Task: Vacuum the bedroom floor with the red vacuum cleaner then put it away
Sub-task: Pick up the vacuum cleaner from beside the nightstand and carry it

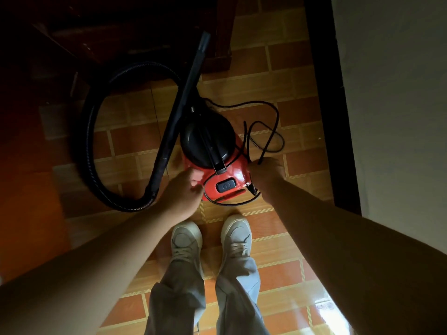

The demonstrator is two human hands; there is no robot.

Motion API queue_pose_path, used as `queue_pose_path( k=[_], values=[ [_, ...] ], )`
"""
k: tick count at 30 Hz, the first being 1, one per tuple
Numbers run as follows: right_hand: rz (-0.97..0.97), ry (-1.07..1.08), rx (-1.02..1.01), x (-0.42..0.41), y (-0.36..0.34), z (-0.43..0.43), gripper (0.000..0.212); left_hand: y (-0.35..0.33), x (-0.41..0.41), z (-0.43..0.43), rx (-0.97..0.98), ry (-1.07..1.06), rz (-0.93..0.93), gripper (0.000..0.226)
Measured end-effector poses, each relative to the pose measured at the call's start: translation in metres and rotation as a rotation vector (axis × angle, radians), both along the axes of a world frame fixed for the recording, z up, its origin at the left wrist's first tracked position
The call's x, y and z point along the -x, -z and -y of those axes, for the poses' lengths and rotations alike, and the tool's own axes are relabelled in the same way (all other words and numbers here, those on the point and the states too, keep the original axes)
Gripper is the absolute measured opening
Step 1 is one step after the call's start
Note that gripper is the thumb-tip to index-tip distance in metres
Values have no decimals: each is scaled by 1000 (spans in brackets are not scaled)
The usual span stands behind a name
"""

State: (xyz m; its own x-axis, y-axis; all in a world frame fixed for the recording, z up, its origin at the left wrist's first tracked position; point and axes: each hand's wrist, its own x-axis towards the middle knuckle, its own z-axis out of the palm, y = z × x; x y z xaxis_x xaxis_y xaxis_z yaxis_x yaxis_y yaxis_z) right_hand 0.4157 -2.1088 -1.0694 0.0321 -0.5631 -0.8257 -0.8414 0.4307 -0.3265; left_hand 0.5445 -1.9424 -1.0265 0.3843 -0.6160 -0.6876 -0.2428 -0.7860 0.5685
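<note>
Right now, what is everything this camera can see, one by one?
vacuum cleaner: 1, red with black top, centre
hose: 1, black, looping left of cleaner
wand: 1, black, diagonal, left of cleaner
power cord: 1, black, loose loops right of cleaner
furniture: 1, dark wood, upper left
wall: 1, pale, right
floor: 1, orange-brown tiles, under everything
shoes: 2, grey-white, just below cleaner
trousers: 1, grey, bottom
left hand: 1, against cleaner's left side, grip unclear
right hand: 1, grips cord at cleaner's right

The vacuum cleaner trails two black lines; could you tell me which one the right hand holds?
The thin cord looped right of the vacuum cleaner, in the right hand; the thick hose lies unheld at left.
</note>
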Motion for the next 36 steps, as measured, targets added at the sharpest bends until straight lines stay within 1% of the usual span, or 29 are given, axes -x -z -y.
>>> queue_pose_path(
  k=[3, 6, 7, 9, 10, 12, 16, 18, 19, 20, 22, 24, 26, 29, 31, 33, 36],
  values=[
    [53, 78, -26, 1, -2, -1, 21, 3, 18, 9, -48, -76, -179, 47],
    [71, 69, -104, 0, -7, 1, 24, 10, 26, 14, -72, -161, -237, 53],
    [89, 84, -119, 0, -9, 2, 22, 12, 27, 15, -79, -176, -240, 54],
    [137, 140, -151, -2, -11, 1, 10, 15, 27, 15, -92, -187, -248, 57],
    [153, 171, -165, -5, -13, 0, 14, 16, 26, 15, -101, -179, -255, 58],
    [168, 208, -181, -10, -15, -3, 30, 18, 26, 16, -127, -172, -281, 59],
    [157, 273, -168, -18, -3, -13, 42, 24, 31, 19, -168, -136, -338, 62],
    [130, 255, -140, -21, 5, -20, 53, 25, 33, 21, -172, -132, -352, 64],
    [84, 223, -124, -23, 8, -23, 58, 25, 34, 22, -170, -139, -365, 64],
    [26, 183, -109, -23, 11, -24, 58, 24, 35, 22, -170, -142, -376, 64],
    [-13, 133, -102, -21, 11, -25, 45, 24, 38, 21, -159, -138, -386, 62],
    [16, 142, -75, -16, 9, -23, 31, 23, 38, 20, -131, -148, -380, 56],
    [48, 156, -15, -9, 5, -21, 24, 19, 36, 18, -97, -189, -354, 46],
    [143, 102, 50, -4, -9, -16, 9, 16, 25, 10, -56, -307, -311, 33],
    [218, 43, 44, -3, -19, -12, 20, 14, 14, 4, -46, -372, -258, 26],
    [253, -31, 18, -5, -30, -9, 28, 13, -2, -3, -48, -423, -174, 25],
    [268, -119, -19, -12, -45, -5, 27, 12, -26, -8, -38, -446, -17, 30]
  ],
)
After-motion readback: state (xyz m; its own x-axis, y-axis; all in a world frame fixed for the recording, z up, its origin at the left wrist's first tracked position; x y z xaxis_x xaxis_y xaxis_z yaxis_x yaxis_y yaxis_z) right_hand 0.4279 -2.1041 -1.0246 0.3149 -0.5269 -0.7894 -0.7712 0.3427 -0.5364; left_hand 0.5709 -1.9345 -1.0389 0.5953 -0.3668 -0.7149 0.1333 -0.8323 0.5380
